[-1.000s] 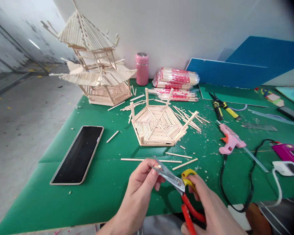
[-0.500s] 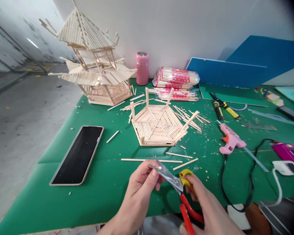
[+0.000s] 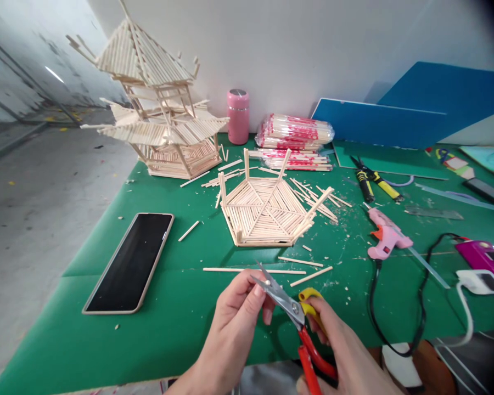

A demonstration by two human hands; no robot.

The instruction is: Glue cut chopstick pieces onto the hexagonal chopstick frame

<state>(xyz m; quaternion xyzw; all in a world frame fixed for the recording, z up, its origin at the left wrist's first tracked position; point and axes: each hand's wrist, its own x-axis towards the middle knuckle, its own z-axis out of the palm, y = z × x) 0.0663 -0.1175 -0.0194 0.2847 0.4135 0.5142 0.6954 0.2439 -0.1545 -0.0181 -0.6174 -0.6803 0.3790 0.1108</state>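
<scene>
My left hand (image 3: 241,312) is closed, thumb and fingertips pinching a short wooden stick (image 3: 267,282) that is mostly hidden. The stick's pale end shows between the blades of the scissors (image 3: 287,303). My right hand (image 3: 340,334) is wrapped round these scissors, which have red handles, and a yellow curved part shows beside the pivot. Their blades are slightly apart and point up and left. Just beyond my hands lies a long wooden stick (image 3: 222,269). Farther back sits a hexagonal stick base (image 3: 265,211) with upright posts at its corners.
A stick pagoda (image 3: 164,131) stands back left, near a pink bottle (image 3: 238,118) and wrapped stick bundles (image 3: 294,131). A phone (image 3: 129,263) lies on the left. On the right are a pink glue gun (image 3: 389,233) with its cord, and yellow-black pliers (image 3: 374,181).
The scissors and my right hand have shifted slightly left. My left hand keeps its pinch on the stick, and the view has moved a little.
</scene>
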